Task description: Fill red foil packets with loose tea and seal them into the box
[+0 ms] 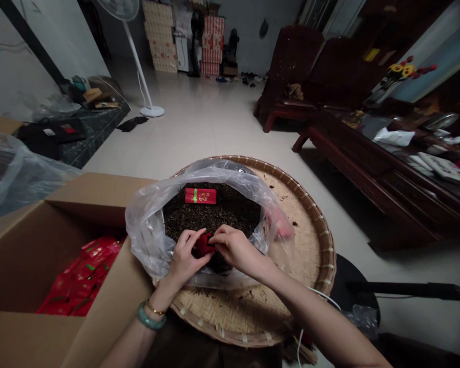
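My left hand (187, 258) is closed around a small red packet (204, 245), thumb and fingers on its sides. At the packet's mouth, the fingers of my right hand (230, 245) are pinched together; what they hold is hidden. Both hands are over a clear plastic bag (145, 214) with its top spread wide. Dark, dry leaves that look like loose tea (226, 207) fill the bag. On top of the leaves lies a flat red packet with a green band (201, 196). The bag rests on a round woven bamboo tray (310, 230).
An open cardboard box (111, 286) at the left contains several red packets (84, 276). Something red (279, 223) shows through the bag's right side. A dark wooden table (352, 163) stands at the right, and a white fan (138, 61) stands farther back.
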Demonstrator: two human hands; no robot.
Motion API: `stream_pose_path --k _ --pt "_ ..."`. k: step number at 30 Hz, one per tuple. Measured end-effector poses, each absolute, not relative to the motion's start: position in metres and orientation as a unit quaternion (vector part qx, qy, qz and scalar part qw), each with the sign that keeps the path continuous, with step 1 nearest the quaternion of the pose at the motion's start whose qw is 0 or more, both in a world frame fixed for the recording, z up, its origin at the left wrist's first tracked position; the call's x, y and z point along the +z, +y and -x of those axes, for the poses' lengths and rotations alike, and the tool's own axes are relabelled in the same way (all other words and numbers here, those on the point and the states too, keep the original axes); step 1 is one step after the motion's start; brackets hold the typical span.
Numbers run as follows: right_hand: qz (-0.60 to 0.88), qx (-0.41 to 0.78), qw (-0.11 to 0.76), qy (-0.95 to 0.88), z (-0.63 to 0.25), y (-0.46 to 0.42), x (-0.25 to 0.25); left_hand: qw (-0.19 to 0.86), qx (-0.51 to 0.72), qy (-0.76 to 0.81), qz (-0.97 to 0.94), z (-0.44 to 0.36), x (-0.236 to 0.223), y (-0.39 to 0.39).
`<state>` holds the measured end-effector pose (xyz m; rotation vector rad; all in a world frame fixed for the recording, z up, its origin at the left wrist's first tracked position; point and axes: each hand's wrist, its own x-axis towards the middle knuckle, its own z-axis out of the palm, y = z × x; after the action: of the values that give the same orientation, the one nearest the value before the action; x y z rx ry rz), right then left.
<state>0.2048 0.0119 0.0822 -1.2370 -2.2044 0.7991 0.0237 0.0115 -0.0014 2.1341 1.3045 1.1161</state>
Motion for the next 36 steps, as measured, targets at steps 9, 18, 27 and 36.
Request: stream_pose_path --k 9,18,27,36 --pt "0.476 0.319 0.321 -0.754 -0.213 0.015 0.110 0.193 0.402 0.447 -0.775 -0.023 0.007 0.014" --pt "0.454 0.309 0.351 -0.759 -0.204 0.017 0.096 0.188 0.416 0.457 -0.764 -0.024 0.005 0.014" --pt "0.476 0.297 0.463 -0.686 -0.204 0.020 0.099 0.182 0.423 0.456 -0.761 -0.024 0.003 0.014" --pt "0.454 0.347 0.306 -0.762 -0.208 0.007 0.091 0.181 0.424 0.461 -0.758 -0.022 0.001 0.014"
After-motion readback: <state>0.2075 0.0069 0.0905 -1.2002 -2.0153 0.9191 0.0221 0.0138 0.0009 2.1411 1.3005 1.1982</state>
